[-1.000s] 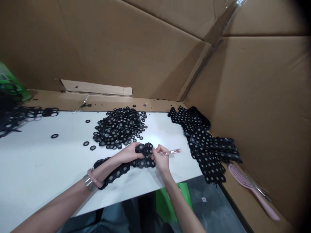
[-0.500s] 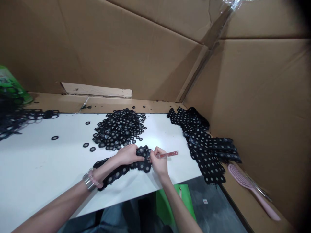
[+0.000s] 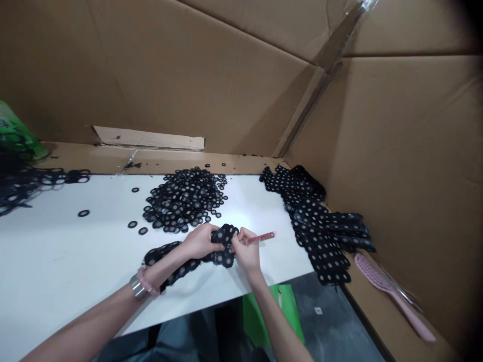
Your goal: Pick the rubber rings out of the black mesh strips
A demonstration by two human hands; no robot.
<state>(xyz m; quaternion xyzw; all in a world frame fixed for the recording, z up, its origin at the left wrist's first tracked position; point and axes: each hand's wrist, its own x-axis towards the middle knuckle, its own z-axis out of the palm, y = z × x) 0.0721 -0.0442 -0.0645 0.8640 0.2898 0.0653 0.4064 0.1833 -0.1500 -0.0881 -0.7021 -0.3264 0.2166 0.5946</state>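
Note:
A black piece with pale round dots (image 3: 225,256) lies near the front of the white table, its tail running left under my left forearm. My left hand (image 3: 200,241) pinches it from the left, thumb and fingers closed on its edge. My right hand (image 3: 246,251) is closed round a thin tool with a reddish handle (image 3: 264,237) that points to the right. The tool's tip is at the dotted piece and too small to make out. Behind my hands is a heap of small black rings with pale centres (image 3: 183,201).
Black dotted strips (image 3: 317,236) are piled at the table's right edge. Beyond them lie a pink hairbrush (image 3: 396,296) and thin metal tools on cardboard. A black tangle (image 3: 22,186) and a green container (image 3: 20,133) stand at the left. Cardboard walls (image 3: 207,75) enclose the back and right.
The tail of the dotted piece has shifted and bunched slightly under my left forearm. The reddish handle has moved a little left and up. Both hands keep their grips.

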